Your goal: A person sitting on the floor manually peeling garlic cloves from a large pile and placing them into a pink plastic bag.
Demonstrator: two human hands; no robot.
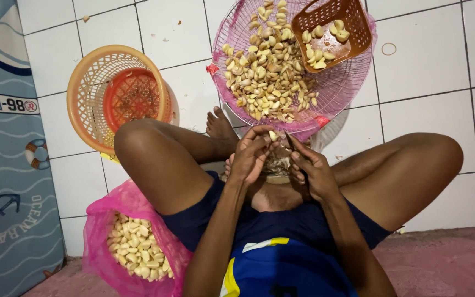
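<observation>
Seated cross-legged on white tile, you pinch a garlic clove [272, 135] in your left hand [251, 157]; your right hand [309, 168] is closed on a small blade, mostly hidden. The bowl beneath your hands is obscured. Ahead, a pink basket [342, 88] holds unpeeled cloves; a brown basket [353, 27] holds peeled ones.

Garlic clove [272, 135] between both hands
</observation>
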